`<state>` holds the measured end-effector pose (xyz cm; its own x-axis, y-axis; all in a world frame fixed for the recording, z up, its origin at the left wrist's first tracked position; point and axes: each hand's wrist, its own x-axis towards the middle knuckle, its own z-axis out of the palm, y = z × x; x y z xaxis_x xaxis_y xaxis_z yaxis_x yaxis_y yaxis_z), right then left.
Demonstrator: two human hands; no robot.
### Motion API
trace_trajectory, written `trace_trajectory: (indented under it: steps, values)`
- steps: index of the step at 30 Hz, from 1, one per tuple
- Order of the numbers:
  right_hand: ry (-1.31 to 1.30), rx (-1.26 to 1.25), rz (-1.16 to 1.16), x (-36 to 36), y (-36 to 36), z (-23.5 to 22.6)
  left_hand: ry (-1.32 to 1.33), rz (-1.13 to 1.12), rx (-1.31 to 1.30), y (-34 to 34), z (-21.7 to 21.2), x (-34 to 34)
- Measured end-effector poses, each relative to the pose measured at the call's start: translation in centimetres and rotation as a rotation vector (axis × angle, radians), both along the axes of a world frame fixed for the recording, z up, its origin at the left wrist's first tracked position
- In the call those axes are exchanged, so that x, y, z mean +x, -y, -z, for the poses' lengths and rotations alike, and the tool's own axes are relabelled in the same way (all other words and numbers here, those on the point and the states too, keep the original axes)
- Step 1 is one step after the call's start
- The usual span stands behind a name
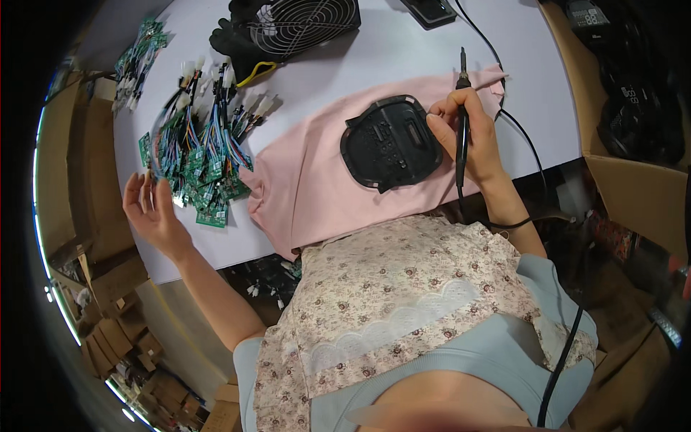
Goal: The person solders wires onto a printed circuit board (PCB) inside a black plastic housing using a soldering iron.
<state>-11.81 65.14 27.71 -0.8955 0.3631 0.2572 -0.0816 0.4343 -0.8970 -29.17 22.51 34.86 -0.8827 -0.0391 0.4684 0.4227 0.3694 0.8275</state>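
My right hand [475, 137] grips a black soldering iron [463, 122] like a pen, its metal tip pointing away from me. Just left of that hand, a rounded black plastic housing [392, 144] with small posts and a slot lies on a pink cloth [288, 180]. At the left edge of the table my left hand [155, 212] has its fingers curled and pinching at a wired circuit board [146, 150], whose pale wires arc up beside a pile. That pile of green circuit boards [205, 169] has coloured wires and white connectors. The exact pinch point is small and partly hidden.
A black fan [306, 25] with a round wire grille stands at the back, a black glove [234, 39] beside it. More boards [140, 61] lie far left. A cardboard box [640, 187] with black display units is at the right. The iron's cord [568, 345] runs past my right arm.
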Motion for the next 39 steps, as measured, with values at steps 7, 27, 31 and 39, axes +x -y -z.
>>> trace_trajectory:
  steps: [7,27,31,39]
  values:
    - [-0.021,-0.129,-0.033,0.8,0.8,0.7,-0.051,-0.059,0.009,-2.6,-0.1,3.3]
    - [0.021,-0.281,-0.090,1.1,0.1,2.4,-0.218,0.825,-0.258,-19.5,5.1,8.9]
    - [-0.032,-0.221,-0.130,1.5,-0.2,2.3,-0.123,0.770,-0.444,-19.7,5.4,9.0]
    - [-0.100,-0.280,-0.182,1.8,0.7,2.1,-0.128,0.780,-0.559,-19.4,5.2,9.4]
